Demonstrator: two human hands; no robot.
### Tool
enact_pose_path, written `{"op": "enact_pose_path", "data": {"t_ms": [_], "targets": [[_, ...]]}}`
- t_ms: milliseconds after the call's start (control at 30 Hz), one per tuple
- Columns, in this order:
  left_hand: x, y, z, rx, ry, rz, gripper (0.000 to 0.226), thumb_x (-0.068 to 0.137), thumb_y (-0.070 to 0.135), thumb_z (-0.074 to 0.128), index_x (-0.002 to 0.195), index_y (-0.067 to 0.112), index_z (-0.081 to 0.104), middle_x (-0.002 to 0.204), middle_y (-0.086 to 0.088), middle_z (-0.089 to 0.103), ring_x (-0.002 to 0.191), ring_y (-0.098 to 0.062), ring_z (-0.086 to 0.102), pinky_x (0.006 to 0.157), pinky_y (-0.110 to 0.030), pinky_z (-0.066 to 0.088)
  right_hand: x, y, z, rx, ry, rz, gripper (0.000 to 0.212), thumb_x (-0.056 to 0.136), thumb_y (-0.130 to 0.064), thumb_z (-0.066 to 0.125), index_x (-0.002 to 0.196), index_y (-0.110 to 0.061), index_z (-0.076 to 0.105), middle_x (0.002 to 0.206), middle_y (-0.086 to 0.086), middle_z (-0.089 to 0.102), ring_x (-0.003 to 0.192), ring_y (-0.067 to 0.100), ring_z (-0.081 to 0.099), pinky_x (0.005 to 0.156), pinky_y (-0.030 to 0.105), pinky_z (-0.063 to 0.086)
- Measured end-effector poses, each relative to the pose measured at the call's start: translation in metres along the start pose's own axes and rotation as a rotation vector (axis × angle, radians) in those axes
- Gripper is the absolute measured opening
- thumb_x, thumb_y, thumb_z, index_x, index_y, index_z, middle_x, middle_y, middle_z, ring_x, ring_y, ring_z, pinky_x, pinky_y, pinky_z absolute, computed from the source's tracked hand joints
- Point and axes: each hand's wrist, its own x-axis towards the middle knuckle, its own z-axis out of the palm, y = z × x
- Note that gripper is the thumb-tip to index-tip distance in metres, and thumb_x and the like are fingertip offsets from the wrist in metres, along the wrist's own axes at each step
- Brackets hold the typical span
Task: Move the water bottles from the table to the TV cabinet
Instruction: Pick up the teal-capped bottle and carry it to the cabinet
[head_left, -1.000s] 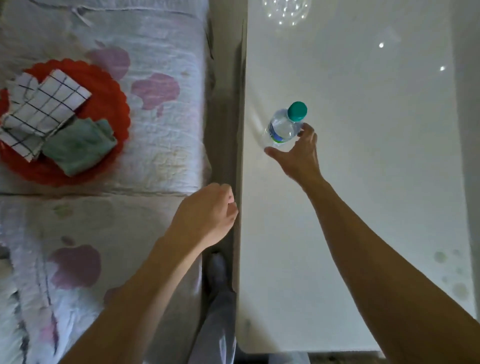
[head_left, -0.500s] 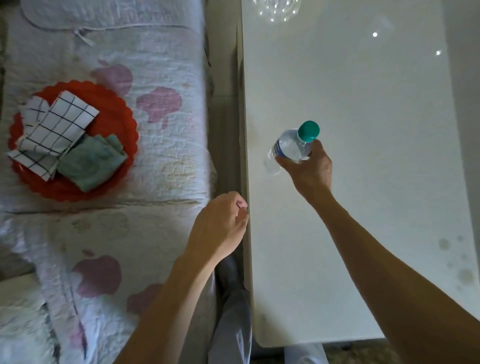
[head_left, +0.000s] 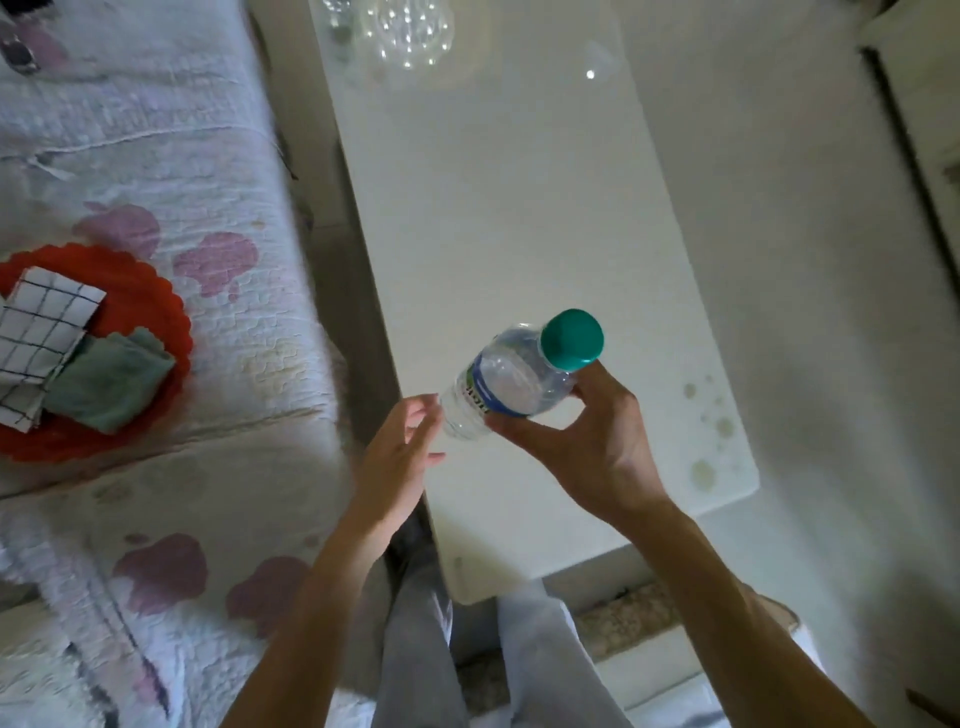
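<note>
We find the right hand gripping the water bottle, thumb and fingers curled round it. The bottle is tilted, green cap to the upper right, over the white table's near left part. The left hand is spread flat at its base; contact we cannot confirm.

Bare forearms run back from the left hand and right hand. Below the near end of the table, two legs wear pale grey trousers (soft cloth, faintly creased).
</note>
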Motion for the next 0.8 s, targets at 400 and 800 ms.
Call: {"op": "enact_pose_path", "data": {"t_ms": [400, 800], "targets": [[-0.083, 0.046, 0.108, -0.054, -0.147, 0.034, 0.027, 0.099, 0.026, 0.051, 0.121, 0.013, 0.059, 0.111, -0.007, 0.072, 0.098, -0.020, 0.073, 0.096, -0.043, 0.054, -0.075, 0.017, -0.140, 0.017, 0.133, -0.051, 0.076, 0.071, -0.052, 0.074, 0.135, -0.021, 0.048, 0.130, -0.007, 0.060, 0.106, 0.007, 0.059, 0.085, 0.013, 0.046], [-0.169, 0.005, 0.362, 0.094, -0.237, 0.024, 0.027, 0.099, 0.008, 0.049, 0.122, -0.005, 0.056, 0.114, -0.015, 0.066, 0.102, -0.024, 0.067, 0.090, -0.030, 0.057, -0.172, 0.179, -0.316, 0.074, 0.295, -0.015, 0.074, 0.068, -0.047, 0.079, 0.130, -0.021, 0.048, 0.119, -0.008, 0.064, 0.094, 0.006, 0.060, 0.078, 0.013, 0.046]]}}
